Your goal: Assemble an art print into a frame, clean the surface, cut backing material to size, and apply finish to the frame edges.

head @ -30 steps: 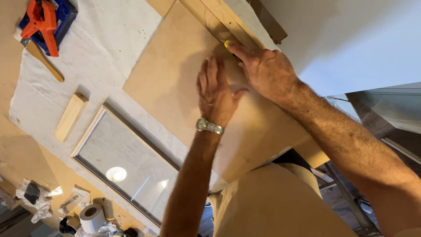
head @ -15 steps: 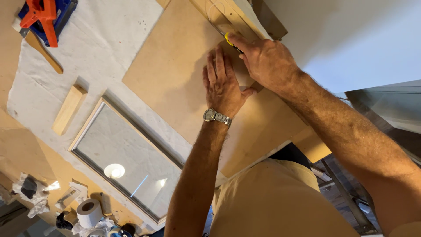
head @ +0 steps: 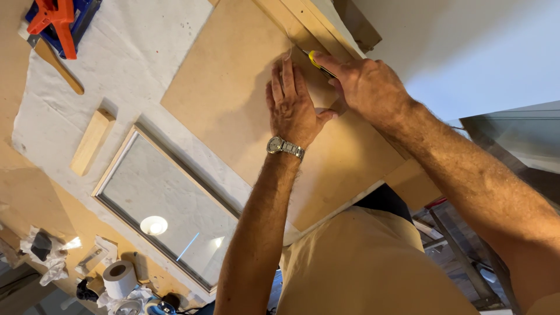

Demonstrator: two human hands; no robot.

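Yellow knife (head: 318,60) clamped in right hand (head: 367,87), blade aimed toward 10 o'clock along wooden straightedge (head: 291,23). Left hand (head: 294,105) just at 8 o'clock, fingers (head: 286,73) together, flat on brown board (head: 233,105).

Both forearms bare, hairy, no sleeves in view. Left hand (head: 294,108): silver metal-link wristwatch (head: 284,146) just behind it at wrist. Right hand (head: 367,87): no rings, no watch. Tan-yellow shirt (head: 373,268) on torso.

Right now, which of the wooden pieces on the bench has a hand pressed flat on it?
The large thin brown board: the left hand lies flat on it. The small wood block and the wooden-framed glass pane lie untouched.
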